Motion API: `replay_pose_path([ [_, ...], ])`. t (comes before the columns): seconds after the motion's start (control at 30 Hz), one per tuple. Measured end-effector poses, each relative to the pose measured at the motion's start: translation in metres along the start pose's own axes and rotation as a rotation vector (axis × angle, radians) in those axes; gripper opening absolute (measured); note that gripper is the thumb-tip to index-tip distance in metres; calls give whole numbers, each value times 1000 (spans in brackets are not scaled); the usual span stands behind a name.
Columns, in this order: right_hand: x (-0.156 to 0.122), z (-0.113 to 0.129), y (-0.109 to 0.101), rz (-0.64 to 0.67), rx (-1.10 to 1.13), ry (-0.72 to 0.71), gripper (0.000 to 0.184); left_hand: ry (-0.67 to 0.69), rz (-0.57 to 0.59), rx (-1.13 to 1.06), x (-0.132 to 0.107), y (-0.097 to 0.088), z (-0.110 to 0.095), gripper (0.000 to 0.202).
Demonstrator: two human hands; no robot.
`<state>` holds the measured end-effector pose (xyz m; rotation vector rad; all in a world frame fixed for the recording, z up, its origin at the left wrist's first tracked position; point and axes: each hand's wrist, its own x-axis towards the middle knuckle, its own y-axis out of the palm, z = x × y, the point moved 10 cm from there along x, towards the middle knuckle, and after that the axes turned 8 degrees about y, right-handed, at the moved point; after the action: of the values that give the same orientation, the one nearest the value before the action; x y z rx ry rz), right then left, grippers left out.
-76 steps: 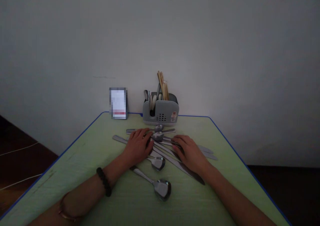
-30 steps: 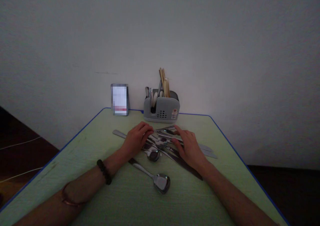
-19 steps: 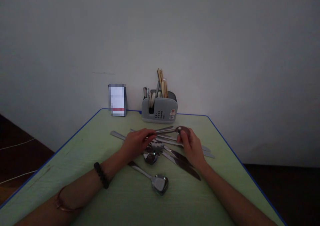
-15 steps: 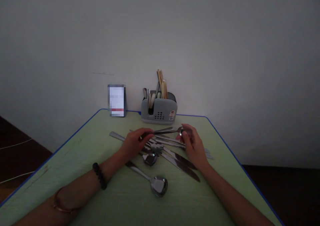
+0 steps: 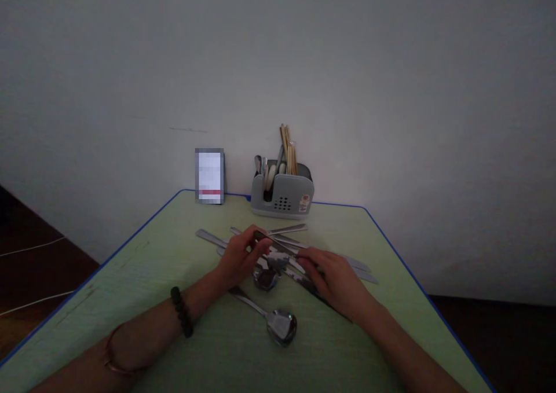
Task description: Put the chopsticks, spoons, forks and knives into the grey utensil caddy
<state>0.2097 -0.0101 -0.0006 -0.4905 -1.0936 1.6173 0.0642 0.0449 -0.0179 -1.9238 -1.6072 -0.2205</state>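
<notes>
My left hand [image 5: 243, 253] pinches the end of a slim metal handle that slopes down to my right hand [image 5: 332, 274]. Half a second ago a spoon was between the hands; this handle [image 5: 280, 245] looks like that spoon's, its bowl now hidden by my right fingers, which are closed on it. Beneath both hands lies a loose pile of cutlery: table knives [image 5: 362, 271], a fork [image 5: 278, 260] and a round-bowled spoon [image 5: 266, 278]. Closer to me is a large serving spoon [image 5: 281, 326], its bowl toward the lower right.
At the back of the green table [image 5: 165, 254] stands a grey cutlery holder [image 5: 282, 199] with chopsticks [image 5: 290, 150] and other utensils in it. Left of it a phone-like screen [image 5: 209, 176] leans near the wall. Blue edging runs round the tabletop.
My right hand has moved down and toward me, tilting the spoon from nearly level to sloping down right. Its bowl has gone out of sight. The whole view has shifted slightly.
</notes>
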Motion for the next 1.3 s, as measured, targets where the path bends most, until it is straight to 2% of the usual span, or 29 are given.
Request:
replay_pose_path([
  [0.1, 3, -1, -14, -81, 81, 16, 24, 94, -4, 63, 0, -3, -9, 29],
  [0.23, 21, 2, -58, -262, 273, 56, 24, 153, -46, 115, 11, -16, -26, 32],
  [0.4, 62, 21, -101, -202, 535, 128, 22, 191, -84, 154, 54, -39, -66, 32],
  [0.5, 77, 25, -119, -205, 731, 144, 24, 121, 36, 122, 82, -38, -81, 33],
  [0.63, 87, 16, -117, -161, 865, 171, 23, 42, 175, 0, 94, -26, -89, 41],
  [0.73, 92, 10, -111, -138, 911, 185, 21, 20, 383, 43, 85, -7, -89, 39],
  [0.83, 99, 9, -104, -115, 996, 196, 21, -36, 482, -9, 77, 2, -87, 39],
  [0.97, 105, 14, -95, -32, 1046, 190, 20, -139, 499, -108, 76, 4, -82, 45],
  [1.13, 103, 7, -97, -28, 1069, 201, 21, -106, 327, -19, 87, -18, -82, 43],
  [1.2, 102, 4, -100, -53, 1073, 202, 22, -124, 356, -68, 84, -16, -81, 43],
  [1.3, 101, 7, -101, -40, 1074, 181, 22, -221, 444, -270, 76, -3, -77, 47],
])
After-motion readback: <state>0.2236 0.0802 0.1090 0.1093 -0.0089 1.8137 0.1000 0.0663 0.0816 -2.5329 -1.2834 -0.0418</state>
